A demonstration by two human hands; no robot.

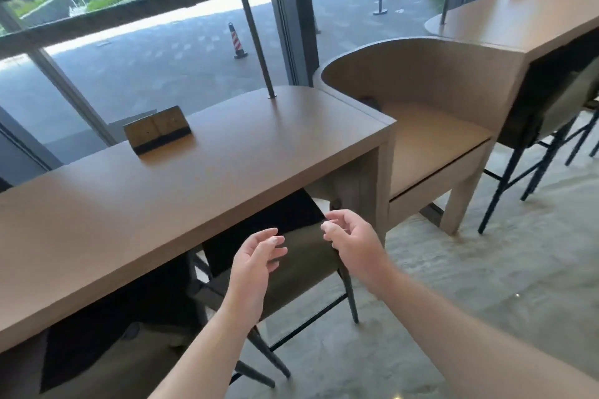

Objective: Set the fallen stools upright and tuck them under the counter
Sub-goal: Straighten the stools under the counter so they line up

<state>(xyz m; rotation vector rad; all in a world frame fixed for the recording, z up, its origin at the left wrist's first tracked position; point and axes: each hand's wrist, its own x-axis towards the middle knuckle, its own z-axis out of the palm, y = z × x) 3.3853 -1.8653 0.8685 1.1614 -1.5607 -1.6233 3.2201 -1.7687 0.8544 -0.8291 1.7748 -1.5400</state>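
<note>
A dark stool (301, 266) with thin black metal legs stands upright, its seat partly under the brown wooden counter (181, 178). My left hand (252, 269) hovers over the stool's back, fingers apart and curled, holding nothing. My right hand (350, 236) hangs just to the right of it, above the stool's right edge, also loose and empty. A second dark stool (107, 356) sits upright under the counter at the lower left, mostly hidden by the counter top.
A small wooden block sign (157, 129) and a bent metal lamp pole (256, 42) stand on the counter. A lower curved bench seat (431, 139) adjoins on the right, then a second counter (531, 19) with more stools (557, 120) under it. Grey floor lies to the right.
</note>
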